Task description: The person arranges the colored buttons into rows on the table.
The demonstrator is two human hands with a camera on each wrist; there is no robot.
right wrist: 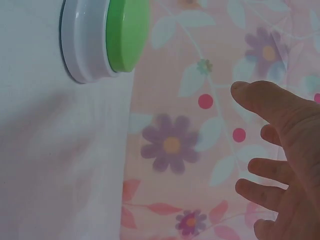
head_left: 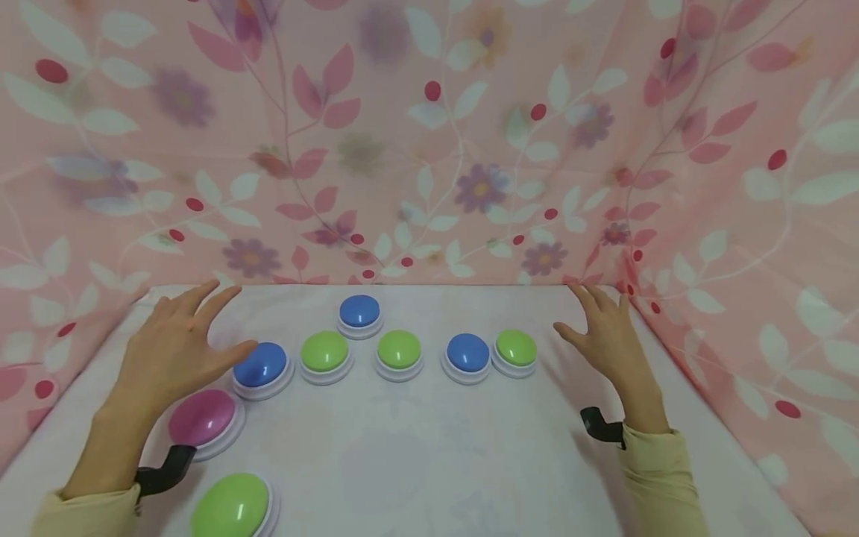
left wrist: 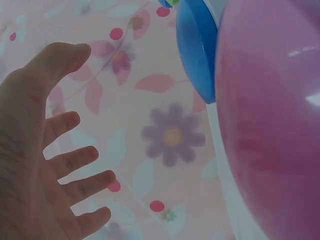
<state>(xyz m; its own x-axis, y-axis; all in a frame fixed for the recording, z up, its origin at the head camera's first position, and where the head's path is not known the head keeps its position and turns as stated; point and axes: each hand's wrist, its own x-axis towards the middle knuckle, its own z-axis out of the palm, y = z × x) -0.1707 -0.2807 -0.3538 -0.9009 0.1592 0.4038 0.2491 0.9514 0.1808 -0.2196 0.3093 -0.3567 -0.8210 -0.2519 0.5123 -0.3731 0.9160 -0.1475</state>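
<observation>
Several round push buttons with white bases stand on the white table. My left hand [head_left: 171, 347], fingers spread and holding nothing, is over the left side; its thumb overlaps a blue button [head_left: 260, 364] in the head view. Below that hand sits a pink button [head_left: 203, 418], large in the left wrist view. A green button [head_left: 231, 507] is nearest me. My right hand [head_left: 607, 339] hovers at the right with fingers apart and nothing in it. Nearest to it is a green button [head_left: 515, 348], beside a blue button [head_left: 467, 353].
Midway along the table are two green buttons, a left one [head_left: 325, 351] and a right one [head_left: 399, 350], with a blue button [head_left: 359, 311] behind them. Pink floral cloth [head_left: 403, 149] hangs around the back and sides of the white table [head_left: 416, 462].
</observation>
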